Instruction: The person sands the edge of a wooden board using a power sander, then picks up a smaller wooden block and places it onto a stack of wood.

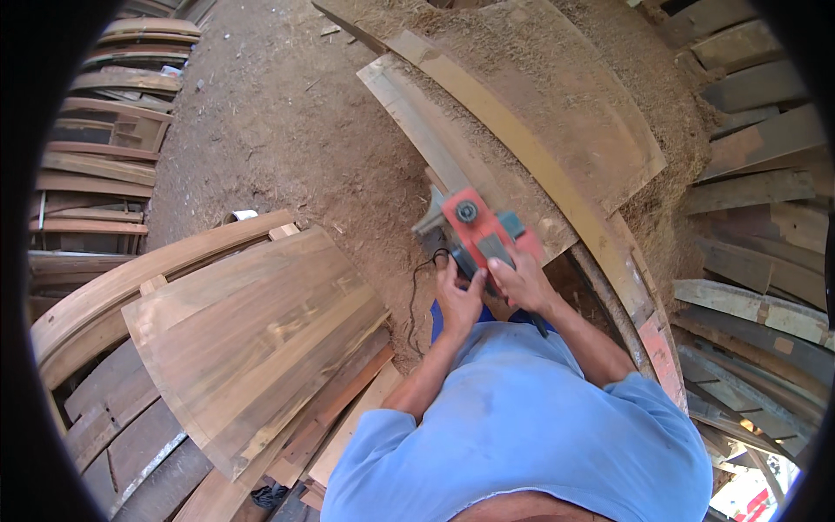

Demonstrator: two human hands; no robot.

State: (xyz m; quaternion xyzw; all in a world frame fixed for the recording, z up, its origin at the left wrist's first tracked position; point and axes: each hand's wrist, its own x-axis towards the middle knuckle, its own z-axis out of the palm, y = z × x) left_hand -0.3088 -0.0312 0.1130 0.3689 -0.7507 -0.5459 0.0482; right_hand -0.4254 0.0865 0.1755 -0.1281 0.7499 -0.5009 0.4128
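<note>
Head view: a red power planer (477, 228), the tool in hand, sits just right of the frame's centre, over the lower left edge of a pale board (409, 111) that slants down from the upper middle. The right hand (520, 280) is closed around the tool's rear handle, a hold that presumably gives it control of the tool's direction. The left hand (459, 300) lies against the dark side housing, fingers and thumb bent; whether it grips firmly or only braces cannot be told, though its place opposite the right hand probably counters twisting. A dark cord (414, 300) loops down on the left of the tool, apart from the pale board, which likely keeps it clear of the cutting side. Along the board's right side runs a long yellowish plank (531, 161), perhaps serving as a support or stop; the contact between them is unclear. A wide panel (609, 122), strewn with shavings, lies in the upper right. At lower left, a broad jointed panel (261, 335) rests on stacked timber (143, 418), which apparently holds it off the ground (261, 122).
</note>
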